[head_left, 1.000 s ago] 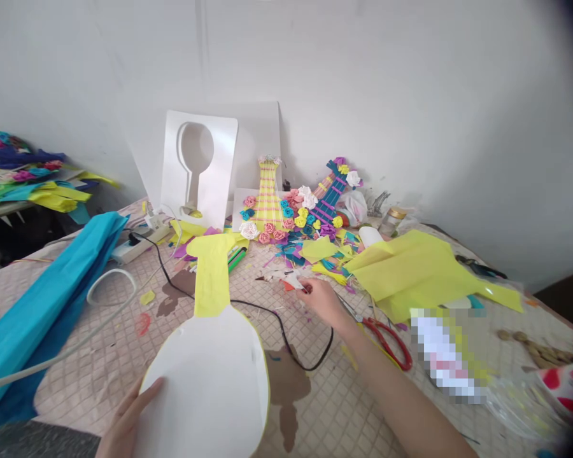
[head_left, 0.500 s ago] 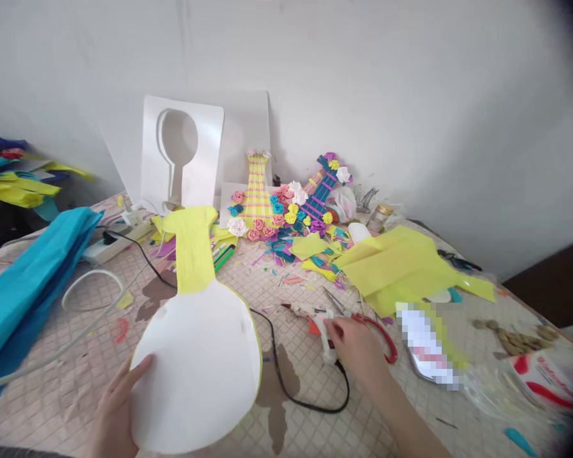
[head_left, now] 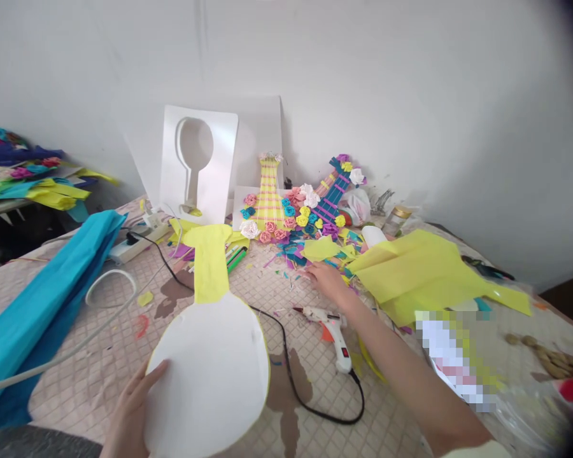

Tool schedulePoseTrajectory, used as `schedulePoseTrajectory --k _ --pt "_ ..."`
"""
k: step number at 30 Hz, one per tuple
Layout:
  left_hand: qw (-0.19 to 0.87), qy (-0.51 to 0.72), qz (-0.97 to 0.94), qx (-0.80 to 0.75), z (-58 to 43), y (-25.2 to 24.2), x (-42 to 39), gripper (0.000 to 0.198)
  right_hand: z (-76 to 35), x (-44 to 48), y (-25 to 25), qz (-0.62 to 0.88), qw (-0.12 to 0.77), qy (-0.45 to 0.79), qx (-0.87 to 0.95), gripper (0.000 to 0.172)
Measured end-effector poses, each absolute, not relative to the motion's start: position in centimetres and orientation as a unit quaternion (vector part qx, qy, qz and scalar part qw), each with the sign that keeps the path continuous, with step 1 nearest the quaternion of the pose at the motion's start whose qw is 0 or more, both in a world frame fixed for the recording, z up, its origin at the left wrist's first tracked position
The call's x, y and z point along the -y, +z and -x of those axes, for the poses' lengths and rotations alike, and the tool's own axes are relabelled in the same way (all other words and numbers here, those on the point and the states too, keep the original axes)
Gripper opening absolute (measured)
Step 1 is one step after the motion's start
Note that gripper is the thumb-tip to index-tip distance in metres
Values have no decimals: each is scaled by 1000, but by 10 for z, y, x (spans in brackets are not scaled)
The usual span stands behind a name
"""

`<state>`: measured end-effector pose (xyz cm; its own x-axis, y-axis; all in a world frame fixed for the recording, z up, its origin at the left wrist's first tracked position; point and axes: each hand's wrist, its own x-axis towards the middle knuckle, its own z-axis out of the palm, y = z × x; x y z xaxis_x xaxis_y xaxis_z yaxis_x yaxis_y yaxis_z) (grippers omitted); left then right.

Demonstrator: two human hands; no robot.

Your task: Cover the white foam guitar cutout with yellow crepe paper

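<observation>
Gripping the white cutout [head_left: 210,369] at 7 o'clock with my left hand [head_left: 134,407], I rest my right hand [head_left: 327,280], open, on paper scraps [head_left: 291,261] at 1 o'clock.

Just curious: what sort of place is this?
Probably a craft workspace: a glue gun lies on the table, flower-covered guitar models lean against the wall, and the left hand rests on a guitar-shaped cutout.

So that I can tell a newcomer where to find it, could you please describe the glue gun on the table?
On the checked tablecloth, look between the white paddle-shaped board and the right forearm. The glue gun lies there on its side, white, with a black cord trailing from its handle, the only hard plastic tool among paper scraps.
</observation>
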<state>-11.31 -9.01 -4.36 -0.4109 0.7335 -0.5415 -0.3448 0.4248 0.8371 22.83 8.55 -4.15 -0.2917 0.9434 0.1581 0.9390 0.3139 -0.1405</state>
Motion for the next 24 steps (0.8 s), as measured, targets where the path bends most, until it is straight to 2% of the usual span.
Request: schedulePoseTrajectory --k 6,11,14,17,20,24 --pt "566 517 -225 -601 89 -48 41 47 -252 -62 -34 623 157 -13 766 22" --pt "569 471 -351 -575 72 -49 10 44 -264 -30 -26 633 247 -2 733 29" --pt "548 463 -391 -576 77 -55 5 51 -268 -13 -24 641 301 6 706 29" --pt "477 489 -438 -584 89 -63 7 60 -270 0 -25 656 326 24 680 27" --pt "432 476 -495 -585 99 -71 12 58 -266 10 -28 686 275 81 669 26" --pt "428 428 -519 -603 105 -76 24 59 -251 24 -28 717 90 171 669 29"
